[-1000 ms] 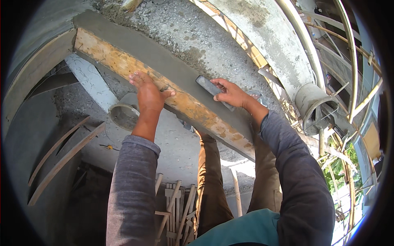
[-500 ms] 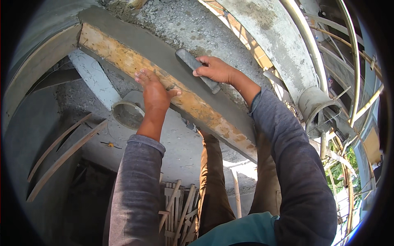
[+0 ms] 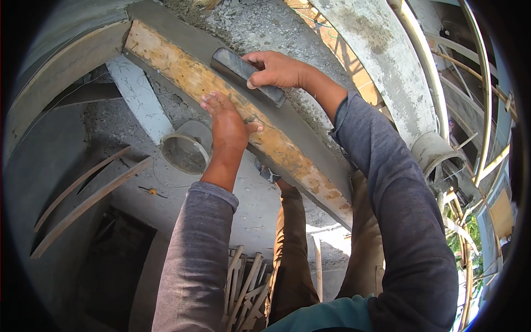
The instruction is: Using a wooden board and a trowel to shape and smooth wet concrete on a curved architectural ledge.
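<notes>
A long grey float (image 3: 224,62) lies on the smooth wet mortar strip (image 3: 180,26) on top of a ledge. My right hand (image 3: 276,70) is closed round the float's middle, thumb on the near side. Along the ledge's near face runs a mortar-stained wooden board (image 3: 287,145). My left hand (image 3: 227,123) rests against this board with fingers laid on its face and thumb spread to the right; it holds no tool. The float's underside is hidden.
Rough concrete (image 3: 265,27) lies beyond the strip. A round grey bucket (image 3: 185,154) stands below the board at left, near two curved wooden strips (image 3: 91,207). A pale curved beam (image 3: 381,55) and another bucket (image 3: 437,155) are at right. Loose wooden sticks (image 3: 243,288) stand below.
My right hand has slid the float up and left along the mortar strip. My left hand keeps its place on the board, while the whole view has shifted slightly.
</notes>
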`<state>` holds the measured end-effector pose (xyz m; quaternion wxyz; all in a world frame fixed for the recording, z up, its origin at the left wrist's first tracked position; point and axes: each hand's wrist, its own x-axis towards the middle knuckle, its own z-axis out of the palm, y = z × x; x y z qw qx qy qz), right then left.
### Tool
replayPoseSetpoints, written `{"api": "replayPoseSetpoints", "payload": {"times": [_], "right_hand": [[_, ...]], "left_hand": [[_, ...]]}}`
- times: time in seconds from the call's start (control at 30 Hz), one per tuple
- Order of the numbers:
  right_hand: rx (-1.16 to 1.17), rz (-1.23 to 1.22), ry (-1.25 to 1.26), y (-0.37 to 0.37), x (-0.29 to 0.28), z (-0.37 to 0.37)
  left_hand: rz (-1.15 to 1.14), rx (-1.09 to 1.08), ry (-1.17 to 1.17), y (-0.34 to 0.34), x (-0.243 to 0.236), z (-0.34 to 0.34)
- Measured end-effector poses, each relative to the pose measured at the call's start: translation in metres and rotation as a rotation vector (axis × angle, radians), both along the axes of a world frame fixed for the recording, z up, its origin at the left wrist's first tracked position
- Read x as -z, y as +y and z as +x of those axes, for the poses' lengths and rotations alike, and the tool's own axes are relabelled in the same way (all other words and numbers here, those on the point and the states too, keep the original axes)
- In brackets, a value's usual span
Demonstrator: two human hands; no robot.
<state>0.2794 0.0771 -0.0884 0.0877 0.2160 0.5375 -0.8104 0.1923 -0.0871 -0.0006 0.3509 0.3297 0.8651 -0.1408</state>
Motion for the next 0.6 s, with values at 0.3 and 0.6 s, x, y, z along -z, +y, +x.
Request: {"api": "replayPoseSetpoints", "payload": {"times": [0.3, 0.6], "right_hand": [[-0.064, 0.367, 0.079, 0.020, 0.030, -0.094], [-0.259, 0.467, 0.154, -0.042, 0.020, 0.084]], "left_hand": [[-0.014, 0.070, 0.024, -0.004, 0.007, -0.001], [0.031, 0.071, 0.035, -0.004, 0.004, 0.000]]}}
